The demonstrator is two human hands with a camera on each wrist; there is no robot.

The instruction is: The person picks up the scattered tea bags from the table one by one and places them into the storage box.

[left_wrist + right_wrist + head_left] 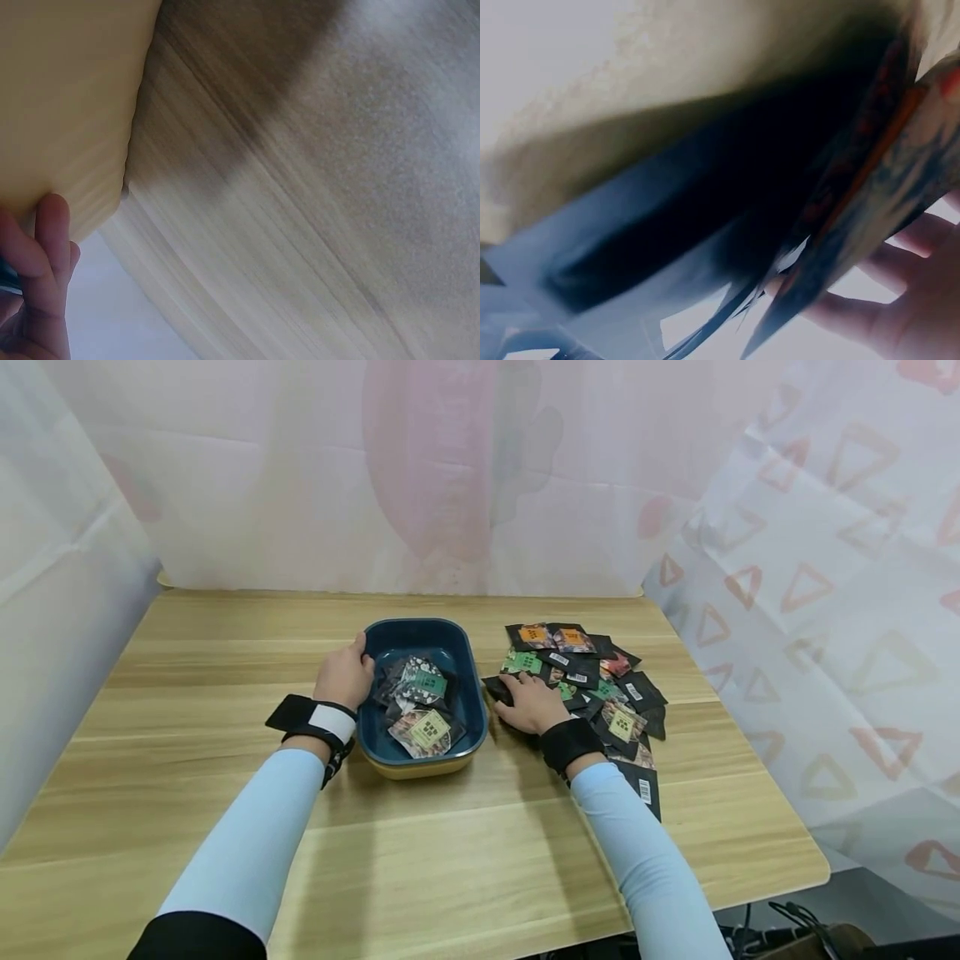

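Blue tray held steady, packets under the other hand

Wooden table (450, 860) seen from above, with a person's two arms in pale sleeves reaching forward. At its middle sits a blue tray (465, 668) with a yellow outside, and several small packets lie inside it. The left hand (343, 675) grips the tray's left rim, fingers curled over the edge; the left wrist view shows fingers (52, 225) against the yellow wall. Just right of the tray lies a loose pile (592, 681) of dark packets with green, orange and red labels. The right hand (528, 702) rests on the pile's near left edge, beside the tray, fingers curled round a dark packet (497, 689). From the right wrist, blurred packets are pressed against the fingers (922, 232). White patterned curtains hang behind and to the right
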